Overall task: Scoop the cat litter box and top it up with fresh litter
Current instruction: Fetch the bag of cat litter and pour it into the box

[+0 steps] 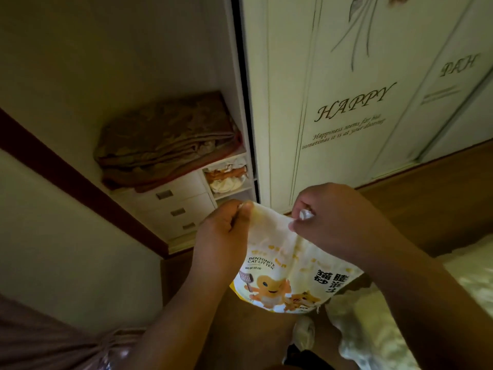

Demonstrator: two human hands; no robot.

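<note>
A pale yellow bag of bentonite cat litter [290, 273], printed with a cartoon animal, hangs upright in front of me above the wooden floor. My left hand [224, 236] pinches the bag's top left corner. My right hand [330, 212] pinches the top right corner, fingers curled over the edge. The bag's top edge is stretched between the two hands. No litter box or scoop is in view.
An open wardrobe section at left holds folded blankets [168, 140] over white drawers [170, 206]. A white sliding door [346, 102] with "HAPPY" lettering stands behind. A bed with pale bedding [400, 316] lies at lower right; a curtain [53, 343] at lower left.
</note>
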